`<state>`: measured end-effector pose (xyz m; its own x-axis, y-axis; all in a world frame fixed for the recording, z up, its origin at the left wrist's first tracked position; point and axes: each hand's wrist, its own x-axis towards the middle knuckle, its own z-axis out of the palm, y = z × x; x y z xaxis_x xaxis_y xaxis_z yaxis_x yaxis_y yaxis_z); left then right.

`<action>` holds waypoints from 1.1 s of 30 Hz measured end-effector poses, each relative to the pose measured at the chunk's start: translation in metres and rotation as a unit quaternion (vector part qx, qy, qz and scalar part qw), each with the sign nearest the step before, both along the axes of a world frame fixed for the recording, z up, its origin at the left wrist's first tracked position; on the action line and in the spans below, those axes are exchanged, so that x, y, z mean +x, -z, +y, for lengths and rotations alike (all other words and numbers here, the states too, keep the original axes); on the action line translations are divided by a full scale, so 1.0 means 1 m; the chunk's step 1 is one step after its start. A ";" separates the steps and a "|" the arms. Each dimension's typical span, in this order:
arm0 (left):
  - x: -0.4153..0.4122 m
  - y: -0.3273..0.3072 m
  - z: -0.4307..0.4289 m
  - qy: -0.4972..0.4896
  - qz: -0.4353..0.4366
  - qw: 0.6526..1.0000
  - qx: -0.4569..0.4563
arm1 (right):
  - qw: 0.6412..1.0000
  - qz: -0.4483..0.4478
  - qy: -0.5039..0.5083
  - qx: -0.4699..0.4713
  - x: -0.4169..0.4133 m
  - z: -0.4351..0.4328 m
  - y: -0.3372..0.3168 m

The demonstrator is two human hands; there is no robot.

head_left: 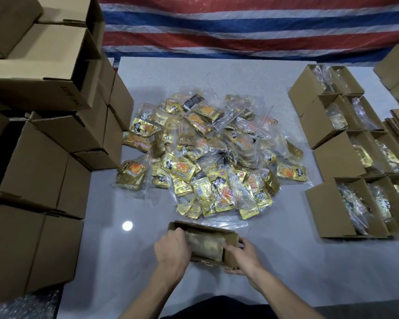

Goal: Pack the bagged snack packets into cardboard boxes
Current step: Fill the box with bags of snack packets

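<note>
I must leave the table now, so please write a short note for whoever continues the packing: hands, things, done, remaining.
Left hand: fingers reach down into the small box on the near side of the table, at the left end of the bag of packets; the grip is hidden.
Right hand: grips the small box's right end.
Done: one bag lies in the small box; the open boxes at right hold bags.
Left: close this box, then pack the pile of bagged packets at mid-table. The stacked boxes stand at left.
</note>
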<state>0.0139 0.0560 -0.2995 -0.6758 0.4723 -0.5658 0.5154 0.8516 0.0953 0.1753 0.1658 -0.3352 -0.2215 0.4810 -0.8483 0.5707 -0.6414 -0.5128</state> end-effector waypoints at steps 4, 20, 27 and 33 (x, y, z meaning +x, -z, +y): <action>-0.002 -0.006 0.004 -0.021 -0.035 0.999 0.025 | 0.999 -0.031 -0.023 0.003 -0.004 0.000 0.000; 0.000 -0.008 0.020 -0.037 -0.196 0.978 0.068 | 0.998 -0.043 -0.042 0.027 -0.004 0.004 0.003; 0.010 0.019 0.057 0.078 -0.167 0.981 -0.068 | 0.991 -0.084 -0.086 0.064 -0.004 0.014 0.005; 0.017 0.027 0.073 0.169 -0.153 0.968 -0.107 | 0.990 -0.083 -0.099 0.057 0.006 0.034 0.000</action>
<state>0.0309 0.1286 -0.3263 -0.2884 0.4868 -0.8245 0.7442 0.6558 0.1269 0.1812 0.1998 -0.3348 -0.1829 0.5374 -0.8232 0.7628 -0.4506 -0.4637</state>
